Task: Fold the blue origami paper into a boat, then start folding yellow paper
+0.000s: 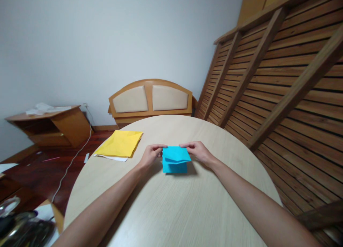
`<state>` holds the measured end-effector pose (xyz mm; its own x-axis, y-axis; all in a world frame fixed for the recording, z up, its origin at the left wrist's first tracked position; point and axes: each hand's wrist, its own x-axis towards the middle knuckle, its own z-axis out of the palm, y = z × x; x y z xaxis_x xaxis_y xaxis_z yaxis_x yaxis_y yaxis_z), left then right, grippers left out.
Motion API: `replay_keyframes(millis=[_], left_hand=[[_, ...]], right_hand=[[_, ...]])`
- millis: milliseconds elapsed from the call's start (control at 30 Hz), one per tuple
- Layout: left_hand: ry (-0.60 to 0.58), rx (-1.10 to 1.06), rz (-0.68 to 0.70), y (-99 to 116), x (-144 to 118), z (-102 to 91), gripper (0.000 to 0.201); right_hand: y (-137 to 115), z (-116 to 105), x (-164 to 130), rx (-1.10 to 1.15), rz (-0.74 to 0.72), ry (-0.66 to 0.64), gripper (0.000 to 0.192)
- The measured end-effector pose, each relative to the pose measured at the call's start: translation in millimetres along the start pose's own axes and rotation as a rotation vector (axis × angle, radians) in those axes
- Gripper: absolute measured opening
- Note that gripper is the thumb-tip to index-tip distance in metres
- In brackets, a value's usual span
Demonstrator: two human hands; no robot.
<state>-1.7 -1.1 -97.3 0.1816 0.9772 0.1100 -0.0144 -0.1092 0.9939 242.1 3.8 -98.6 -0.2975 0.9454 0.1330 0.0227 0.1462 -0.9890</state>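
Both hands meet at the middle of a round, pale wood-grain bench (171, 211), working a folded blue paper (175, 160). The left hand (151, 155) pinches the paper's upper left corner, its grip clamped together on that edge with thumb and fingers. The right hand (197, 151) does the same at the upper right corner, its grip closed on the paper's top fold. The blue paper lies between the two hands, its lower part resting on the bench and its top layer raised a little, so that folded flaps show one over another. Both forearms stretch in from 6 o'clock, the left from the lower left, the right from the lower right.

At about 10 o'clock from the blue paper, well apart from it, a yellow paper (119, 143) lies flat near the bench's edge, on top of a white sheet (115, 157) whose edge peeks out beneath it. Beyond the bench at 12 o'clock stands a wooden headboard (150, 98) with two padded panels against the wall. At 9 o'clock, on the floor side, sits a low wooden cabinet (50, 125). A slatted wooden frame (281, 79) leans along the right.
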Motion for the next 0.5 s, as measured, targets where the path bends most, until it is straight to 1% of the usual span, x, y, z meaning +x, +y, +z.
replay_keyframes(millis=[133, 267, 367, 500], left_hand=[[0.022, 0.018, 0.027, 2, -1, 1.7, 0.021], [0.023, 0.03, 0.046, 5, -2, 4.2, 0.022], [0.021, 0.039, 0.048, 7, -4, 5.7, 0.023], [0.017, 0.041, 0.049, 8, -4, 7.1, 0.023]], right_hand=[[5, -1, 1, 0.016, 0.021, -0.024, 0.03], [6, 2, 3, 0.006, 0.058, 0.017, 0.026], [2, 6, 2, 0.049, 0.062, 0.046, 0.029], [1, 10, 0, 0.053, 0.033, 0.069, 0.038]])
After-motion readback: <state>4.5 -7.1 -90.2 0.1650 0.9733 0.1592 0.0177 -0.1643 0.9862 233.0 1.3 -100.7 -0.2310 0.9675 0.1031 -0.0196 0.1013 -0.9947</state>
